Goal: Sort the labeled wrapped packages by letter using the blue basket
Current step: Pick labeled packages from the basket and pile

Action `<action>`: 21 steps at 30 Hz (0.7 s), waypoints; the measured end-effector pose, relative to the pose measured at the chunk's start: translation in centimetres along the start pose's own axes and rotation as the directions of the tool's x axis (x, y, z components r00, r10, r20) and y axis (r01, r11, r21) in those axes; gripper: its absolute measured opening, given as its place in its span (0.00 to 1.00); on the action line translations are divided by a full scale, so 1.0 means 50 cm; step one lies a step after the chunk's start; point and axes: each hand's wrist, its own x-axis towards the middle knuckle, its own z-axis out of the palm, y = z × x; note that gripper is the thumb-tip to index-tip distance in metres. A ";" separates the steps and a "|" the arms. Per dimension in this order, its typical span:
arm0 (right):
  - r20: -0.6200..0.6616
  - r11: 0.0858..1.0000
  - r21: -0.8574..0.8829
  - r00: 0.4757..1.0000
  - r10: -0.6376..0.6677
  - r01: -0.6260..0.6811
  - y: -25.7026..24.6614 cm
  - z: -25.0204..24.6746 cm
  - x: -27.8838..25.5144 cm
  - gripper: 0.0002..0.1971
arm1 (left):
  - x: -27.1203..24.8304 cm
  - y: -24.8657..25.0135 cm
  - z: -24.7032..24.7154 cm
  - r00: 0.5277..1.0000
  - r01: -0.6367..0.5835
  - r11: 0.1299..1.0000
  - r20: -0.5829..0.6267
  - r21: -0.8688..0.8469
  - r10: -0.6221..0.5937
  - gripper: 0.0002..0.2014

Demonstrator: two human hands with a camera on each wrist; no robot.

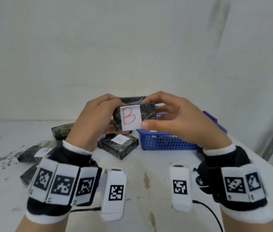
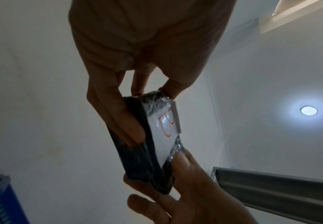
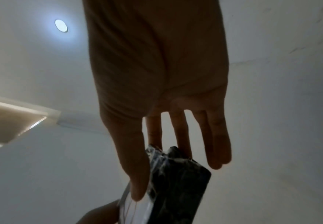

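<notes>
White, stained counter (image 1: 149, 164), dark specks along left edge. Carried blue basket (image 1: 165, 142) at right; black wrapped package labelled C (image 1: 119, 145) just left of basket; package labelled A (image 1: 32, 154) and further dark packages (image 1: 62, 130) at left.

Head view bright and evenly lit, soft throughout with wide-angle bowing at the edges; both wrist views dim and backlit, round ceiling lamp (image 2: 308, 110) flaring beyond the left hand (image 2: 147, 45), leaving palms in silhouette.

Black wrist wraps (image 1: 62, 186), white cuffs; white blocks bearing black square-code markers (image 1: 114, 192); thin black cable (image 1: 211, 213) at right wrist.
</notes>
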 end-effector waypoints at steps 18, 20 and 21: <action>-0.199 0.819 -0.041 0.808 0.555 -0.573 0.179 -0.034 0.147 0.16 | 0.212 -0.157 0.112 0.971 0.212 0.828 -0.019 0.519 -0.237 0.16; -0.193 0.764 -0.029 0.754 0.628 -0.645 0.209 -0.020 0.170 0.19 | 0.231 -0.184 0.114 0.969 0.218 0.805 -0.025 0.552 -0.246 0.19; -0.175 0.738 -0.016 0.729 0.662 -0.675 0.220 -0.013 0.179 0.20 | 0.237 -0.195 0.115 0.968 0.218 0.795 -0.023 0.567 -0.249 0.19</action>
